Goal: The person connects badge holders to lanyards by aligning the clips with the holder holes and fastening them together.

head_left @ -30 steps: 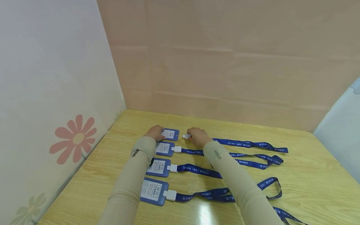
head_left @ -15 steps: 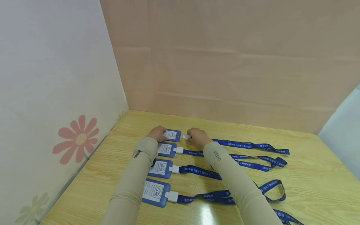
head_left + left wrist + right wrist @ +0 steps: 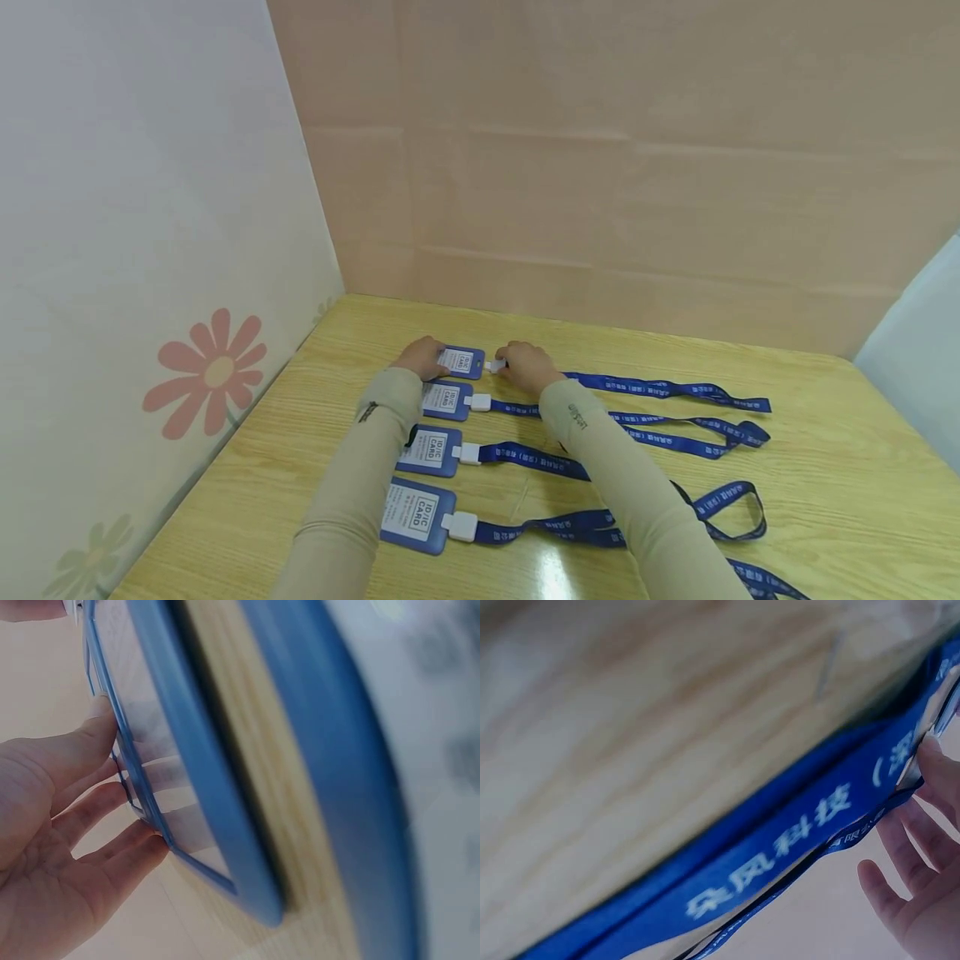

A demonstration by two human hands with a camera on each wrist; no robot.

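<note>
At the back of the table, my left hand (image 3: 422, 358) grips the left end of a blue ID card holder (image 3: 462, 362) with a white "ID/IC CARD" insert. In the left wrist view, the thumb lies along the holder's near edge and the fingertips touch its lower end. My right hand (image 3: 528, 367) pinches the white clip (image 3: 496, 366) of a dark blue lanyard (image 3: 660, 389) with white lettering. The clip's tip sits right beside the holder's slotted end; whether they touch is too small to tell. Fingers hide part of the clip and the strap behind it.
Several more card holders lie in a column nearer me, such as the nearest holder (image 3: 417, 515), each joined by a white clip (image 3: 459, 526) to a blue lanyard (image 3: 555, 528) stretching right. Walls border the wooden table (image 3: 817, 467) at the back and both sides.
The gap between the holder's slotted end and the white clip has narrowed to almost nothing. The whole head view has shifted slightly. Both hands keep their hold.
</note>
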